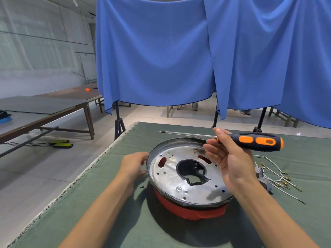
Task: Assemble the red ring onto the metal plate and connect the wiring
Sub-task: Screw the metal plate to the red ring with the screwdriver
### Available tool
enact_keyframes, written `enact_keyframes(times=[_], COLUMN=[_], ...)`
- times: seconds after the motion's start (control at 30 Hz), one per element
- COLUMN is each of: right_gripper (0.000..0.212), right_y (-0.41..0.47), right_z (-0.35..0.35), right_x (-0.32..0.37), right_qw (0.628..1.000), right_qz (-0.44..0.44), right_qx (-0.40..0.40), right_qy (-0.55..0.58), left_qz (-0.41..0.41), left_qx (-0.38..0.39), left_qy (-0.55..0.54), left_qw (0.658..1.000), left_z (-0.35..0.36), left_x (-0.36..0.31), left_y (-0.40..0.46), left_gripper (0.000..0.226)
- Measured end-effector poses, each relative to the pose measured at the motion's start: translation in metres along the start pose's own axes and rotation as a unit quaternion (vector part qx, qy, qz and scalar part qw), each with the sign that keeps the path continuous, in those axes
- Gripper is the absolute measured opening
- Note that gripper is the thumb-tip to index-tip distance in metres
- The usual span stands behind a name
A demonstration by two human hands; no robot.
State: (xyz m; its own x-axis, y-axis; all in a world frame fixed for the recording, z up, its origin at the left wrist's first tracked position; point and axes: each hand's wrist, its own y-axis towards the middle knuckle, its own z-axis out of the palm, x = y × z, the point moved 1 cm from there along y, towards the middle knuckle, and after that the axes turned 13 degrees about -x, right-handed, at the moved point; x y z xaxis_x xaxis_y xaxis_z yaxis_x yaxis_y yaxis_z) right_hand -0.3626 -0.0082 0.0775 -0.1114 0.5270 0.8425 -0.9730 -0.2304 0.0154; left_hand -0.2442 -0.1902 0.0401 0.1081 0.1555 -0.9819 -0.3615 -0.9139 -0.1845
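Observation:
A round metal plate (168, 178) with a dark rim and a large centre hole rests on top of the red ring (186, 210), whose red shows below the plate's near edge and through two slots. One screw (178, 189) sits in the plate near its front. My left hand (133, 164) touches the plate's left rim, fingers curled against it. My right hand (227, 158) hovers over the plate's right side, holding a black and orange screwdriver (250, 141) level, its shaft pointing left. White wires with terminals (279, 178) lie to the right of the plate.
The work sits on a green cloth-covered table (125, 212); its left edge runs diagonally. A small dark screw (141, 187) lies on the cloth left of the ring. A grey part (263, 178) lies among the wires. Blue curtains on stands (161, 51) hang behind the table.

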Motion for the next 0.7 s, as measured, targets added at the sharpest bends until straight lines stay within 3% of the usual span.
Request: enact_keyframes(times=[0.17,0.37,0.7], right_gripper=[0.004,0.005,0.005], right_y=[0.001,0.004,-0.009], right_z=[-0.003,-0.003,-0.003], right_x=[-0.002,0.003,0.001], right_qw=[0.998,0.995,0.984], right_qz=[-0.025,-0.031,-0.127], right_qx=[0.004,0.024,0.063], right_qy=[-0.051,-0.091,-0.109], left_qz=[0.03,0.044,-0.005], left_qx=[0.061,0.139,0.148], left_qy=[0.094,0.213,0.142], left_qw=[0.993,0.966,0.979], left_z=[0.006,-0.006,0.014], left_x=[0.0,-0.014,0.011], left_y=[-0.006,-0.012,-0.015], left_gripper=[0.014,0.032,0.015])
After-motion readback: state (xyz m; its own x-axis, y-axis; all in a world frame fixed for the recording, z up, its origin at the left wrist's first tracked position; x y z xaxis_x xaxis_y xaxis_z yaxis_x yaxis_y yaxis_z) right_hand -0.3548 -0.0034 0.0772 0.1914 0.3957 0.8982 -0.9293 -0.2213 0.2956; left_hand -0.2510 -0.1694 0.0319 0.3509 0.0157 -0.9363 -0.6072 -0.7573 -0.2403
